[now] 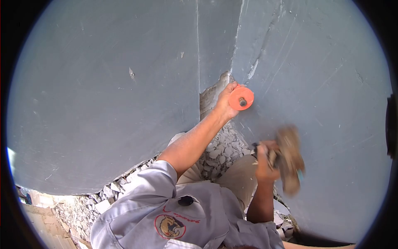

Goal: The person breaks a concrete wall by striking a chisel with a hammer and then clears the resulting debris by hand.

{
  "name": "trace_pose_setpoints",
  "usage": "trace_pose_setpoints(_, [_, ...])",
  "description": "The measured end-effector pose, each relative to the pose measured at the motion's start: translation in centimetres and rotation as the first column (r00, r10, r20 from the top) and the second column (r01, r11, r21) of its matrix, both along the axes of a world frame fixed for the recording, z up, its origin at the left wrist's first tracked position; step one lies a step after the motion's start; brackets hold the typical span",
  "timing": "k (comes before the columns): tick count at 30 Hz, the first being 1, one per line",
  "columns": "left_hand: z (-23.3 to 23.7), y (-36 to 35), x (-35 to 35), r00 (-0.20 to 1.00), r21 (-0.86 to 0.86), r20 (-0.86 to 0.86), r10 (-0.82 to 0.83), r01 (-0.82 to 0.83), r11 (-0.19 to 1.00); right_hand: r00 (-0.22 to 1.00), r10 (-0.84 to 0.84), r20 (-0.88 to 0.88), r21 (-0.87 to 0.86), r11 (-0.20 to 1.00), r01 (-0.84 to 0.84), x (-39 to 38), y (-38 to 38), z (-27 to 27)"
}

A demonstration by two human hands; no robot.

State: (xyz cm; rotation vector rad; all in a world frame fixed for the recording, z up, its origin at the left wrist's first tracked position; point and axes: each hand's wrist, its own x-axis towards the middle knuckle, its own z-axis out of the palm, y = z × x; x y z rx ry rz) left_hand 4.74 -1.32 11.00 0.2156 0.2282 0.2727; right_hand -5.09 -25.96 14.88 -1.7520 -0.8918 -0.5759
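Note:
My left hand is wrapped round a chisel fitted with a round orange hand guard. The chisel's metal striking end pokes out through the guard toward me, while its tip is hidden behind the guard and hand. Around it lies a rough, broken-out patch where grey panels meet. Lower right, my right hand is closed on a hammer with a heavy brownish head. Motion smears the hammer, which is held apart from the chisel.
Large grey wall surfaces rise at the left and right, marked with scratches and chips. Broken stone rubble covers the ground between my legs and along the left wall's lower edge. Boards lie at the lower left.

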Motion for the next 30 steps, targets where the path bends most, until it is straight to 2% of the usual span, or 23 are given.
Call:
trace_pose_setpoints(2, [-0.5,0.0,1.0,1.0,-0.047,0.024,0.008,-0.007,0.999,0.994,0.006,0.105,0.189,0.982,-0.026,0.1,0.5,1.1])
trace_pose_setpoints(4, [-0.3,-0.3,1.3,0.999,-0.054,0.042,0.006,-0.004,0.999,0.989,-0.03,0.148,0.596,0.8,-0.065,1.4,3.4,0.6])
trace_pose_setpoints(5, [0.7,-0.5,0.8,1.0,-0.059,0.025,-0.002,0.004,0.998,0.998,-0.058,0.012,0.209,0.976,0.055,2.4,3.9,-0.5])
trace_pose_setpoints(6, [2.4,-0.9,-0.3,1.0,-0.061,0.004,-0.019,0.019,0.998,0.983,-0.149,-0.104,-0.228,0.966,0.122,3.1,3.9,-2.1])
trace_pose_setpoints(7, [3.3,-1.5,-0.9,0.999,-0.062,-0.017,-0.038,0.037,0.997,0.961,-0.101,-0.259,-0.183,0.982,0.054,3.1,3.5,-4.0])
trace_pose_setpoints(9, [1.5,-0.4,1.5,1.0,0.06,0.015,0.023,-0.024,0.998,0.864,0.052,-0.5,-0.034,0.996,-0.08,4.6,4.3,-5.7])
trace_pose_setpoints(11, [-0.4,-0.7,1.5,0.997,0.076,-0.029,0.073,-0.07,0.995,0.909,0.091,-0.406,0.067,0.995,-0.07,3.5,3.4,-5.0])
trace_pose_setpoints(15, [1.8,-1.2,2.2,0.99,0.041,-0.103,0.096,-0.092,0.995,0.995,0.013,-0.096,0.26,0.965,0.012,0.4,1.8,2.6])
trace_pose_setpoints(17, [1.6,-1.0,2.1,0.988,0.041,-0.115,0.105,-0.101,0.994,0.981,0.059,0.184,0.592,0.79,-0.158,2.5,3.9,3.4])
trace_pose_setpoints(19, [1.4,-0.9,2.0,0.99,0.053,-0.101,0.101,-0.096,0.994,0.967,-0.047,0.251,0.342,0.939,-0.043,4.0,3.5,1.5])
trace_pose_setpoints(20, [1.8,-1.0,1.7,0.993,0.057,-0.078,0.086,-0.082,0.995,1.0,-0.003,-0.026,0.155,0.988,0.007,4.6,3.5,-0.1])
trace_pose_setpoints(21, [2.6,-1.2,1.0,0.996,0.064,-0.058,0.064,-0.06,0.996,0.96,-0.045,-0.275,-0.1,0.995,0.017,5.0,3.6,-1.2])
trace_pose_setpoints(22, [3.0,-1.5,0.3,0.999,0.075,-0.041,0.034,-0.031,0.997,0.704,0.09,-0.705,0.006,0.993,-0.122,5.4,4.5,-2.1])
trace_pose_setpoints(25, [-1.1,1.0,0.5,0.98,0.285,-0.199,-0.011,0.069,0.956,0.692,0.13,-0.71,0.103,0.991,-0.081,4.8,3.7,-7.1])
trace_pose_setpoints(28, [-5.6,0.3,-0.8,0.964,0.261,-0.266,0.004,0.068,0.963,0.683,0.069,-0.727,0.027,0.997,-0.072,2.9,1.9,-8.7])
trace_pose_setpoints(30, [-7.6,-0.8,-2.2,0.952,0.21,-0.307,0.004,0.064,0.976,0.732,0.001,-0.681,-0.034,0.999,-0.033,2.5,1.0,-9.2])
